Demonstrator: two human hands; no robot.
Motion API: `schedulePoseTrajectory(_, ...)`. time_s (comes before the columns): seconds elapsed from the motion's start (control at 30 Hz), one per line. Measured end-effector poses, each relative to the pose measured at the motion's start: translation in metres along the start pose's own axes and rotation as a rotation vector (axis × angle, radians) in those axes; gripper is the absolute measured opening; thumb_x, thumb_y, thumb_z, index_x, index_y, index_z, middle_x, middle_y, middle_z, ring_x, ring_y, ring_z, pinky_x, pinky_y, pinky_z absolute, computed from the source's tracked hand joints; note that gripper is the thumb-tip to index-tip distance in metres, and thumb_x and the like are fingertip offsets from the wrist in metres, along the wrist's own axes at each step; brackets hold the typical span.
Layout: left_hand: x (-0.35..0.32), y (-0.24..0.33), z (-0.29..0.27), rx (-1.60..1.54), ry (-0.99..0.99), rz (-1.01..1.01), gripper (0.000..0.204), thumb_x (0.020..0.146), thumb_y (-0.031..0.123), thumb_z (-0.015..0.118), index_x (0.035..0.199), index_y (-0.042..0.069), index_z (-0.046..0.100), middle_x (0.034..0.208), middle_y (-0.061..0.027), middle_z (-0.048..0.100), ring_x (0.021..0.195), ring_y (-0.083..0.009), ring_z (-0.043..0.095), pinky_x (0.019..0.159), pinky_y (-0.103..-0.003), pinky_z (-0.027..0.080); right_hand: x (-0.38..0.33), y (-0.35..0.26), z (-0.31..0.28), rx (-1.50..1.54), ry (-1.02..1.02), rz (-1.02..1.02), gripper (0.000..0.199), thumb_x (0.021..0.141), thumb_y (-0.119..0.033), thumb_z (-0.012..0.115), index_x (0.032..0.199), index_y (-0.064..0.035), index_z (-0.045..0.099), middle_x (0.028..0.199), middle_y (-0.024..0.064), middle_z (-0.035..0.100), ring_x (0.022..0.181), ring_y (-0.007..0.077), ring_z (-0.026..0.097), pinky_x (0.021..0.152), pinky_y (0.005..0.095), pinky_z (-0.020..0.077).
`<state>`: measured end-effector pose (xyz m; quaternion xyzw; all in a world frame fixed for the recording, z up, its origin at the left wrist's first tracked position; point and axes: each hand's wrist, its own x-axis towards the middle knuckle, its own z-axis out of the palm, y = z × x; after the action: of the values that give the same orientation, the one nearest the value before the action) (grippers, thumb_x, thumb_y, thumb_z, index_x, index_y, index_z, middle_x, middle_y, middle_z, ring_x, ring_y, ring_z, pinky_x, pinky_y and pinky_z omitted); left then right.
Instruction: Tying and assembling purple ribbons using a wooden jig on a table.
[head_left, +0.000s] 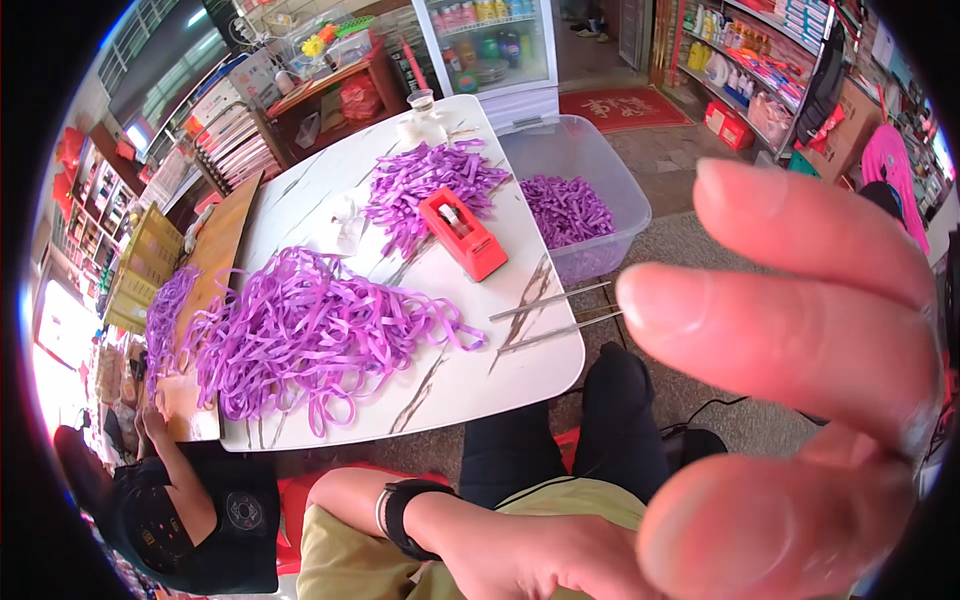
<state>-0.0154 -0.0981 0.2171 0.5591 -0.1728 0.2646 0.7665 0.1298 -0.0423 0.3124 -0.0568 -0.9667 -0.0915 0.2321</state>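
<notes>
My right hand (790, 340) is raised very close to the camera at the right, thumb and fingers apart, with nothing seen between them. My left forearm, with a black band at the wrist, crosses my lap; the fingers of my left hand (560, 560) are hidden behind the right thumb and the lower edge. On the table a large tangled pile of purple ribbon loops (300, 335) lies at the left, and a smaller purple bundle (425, 190) lies farther back. A red tape dispenser (464, 235) stands beside that bundle. Two thin metal rods (555, 315) jut over the table's right edge.
The marble-patterned table (420, 390) has a clear plastic tub (635, 215) of purple pieces at its right. A wooden board (225, 245) borders its left side, where another person (190, 500) sits near more ribbon. A glass-door fridge (490, 50) and stocked shelves (745, 70) stand behind.
</notes>
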Motion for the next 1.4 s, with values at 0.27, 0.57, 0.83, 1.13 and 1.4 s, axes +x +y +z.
schedulePoseTrajectory(0.27, -0.028, 0.014, -0.009, 0.146, 0.31, 0.041, 0.023, 0.077, 0.027, 0.064, 0.072, 0.006, 0.054, 0.073, -0.0035, 0.048, 0.068, -0.0184, 0.045, 0.064, -0.03, 0.036, 0.007, 0.0, 0.009, 0.055, -0.026, -0.038, 0.04, 0.075, -0.03, 0.06, 0.103, -0.0029, 0.057, 0.106, 0.0152, 0.054, 0.094, 0.0303, 0.054, 0.077, 0.0381, 0.0457)
schedulePoseTrajectory(0.57, -0.096, 0.024, -0.006, 0.293, 0.683, -0.057, 0.043, 0.09, 0.028, 0.04, 0.058, 0.002, 0.048, 0.056, -0.0061, 0.049, 0.056, -0.0191, 0.045, 0.053, -0.03, 0.036, 0.013, 0.002, 0.007, 0.018, -0.06, -0.055, 0.04, 0.075, -0.031, 0.06, 0.103, -0.0027, 0.057, 0.106, 0.0157, 0.054, 0.093, 0.0312, 0.054, 0.076, 0.0385, 0.0462)
schedulePoseTrajectory(0.83, -0.115, 0.08, -0.001, 0.735, 0.662, 0.271, 0.044, 0.086, 0.043, 0.046, 0.066, 0.004, 0.054, 0.054, -0.002, 0.048, 0.048, -0.0151, 0.049, 0.043, -0.028, 0.035, 0.006, 0.003, 0.002, 0.019, -0.102, -0.025, 0.04, 0.076, -0.032, 0.06, 0.102, -0.0026, 0.057, 0.105, 0.0162, 0.054, 0.091, 0.032, 0.055, 0.075, 0.0388, 0.0466)
schedulePoseTrajectory(1.13, -0.233, 0.191, -0.211, 1.199, 1.603, -0.456, 0.039, 0.081, 0.034, 0.057, 0.108, 0.007, 0.05, 0.094, -0.0027, 0.053, 0.09, -0.0137, 0.049, 0.078, -0.028, 0.039, -0.043, 0.016, 0.013, 0.082, -0.136, 0.338, 0.049, 0.069, -0.037, 0.062, 0.103, -0.0023, 0.056, 0.107, 0.0172, 0.052, 0.091, 0.0316, 0.054, 0.075, 0.0368, 0.0447)
schedulePoseTrajectory(1.4, -0.368, 0.197, -0.37, 1.622, 1.918, -1.287, 0.084, 0.066, 0.053, 0.06, 0.122, -0.003, 0.033, 0.117, -0.0215, 0.047, 0.109, -0.0319, 0.046, 0.09, -0.039, 0.038, -0.141, 0.009, 0.006, 0.037, -0.221, 1.129, 0.04, 0.072, -0.023, 0.058, 0.105, -0.0009, 0.053, 0.104, 0.0117, 0.054, 0.095, 0.0249, 0.052, 0.083, 0.0325, 0.0387)
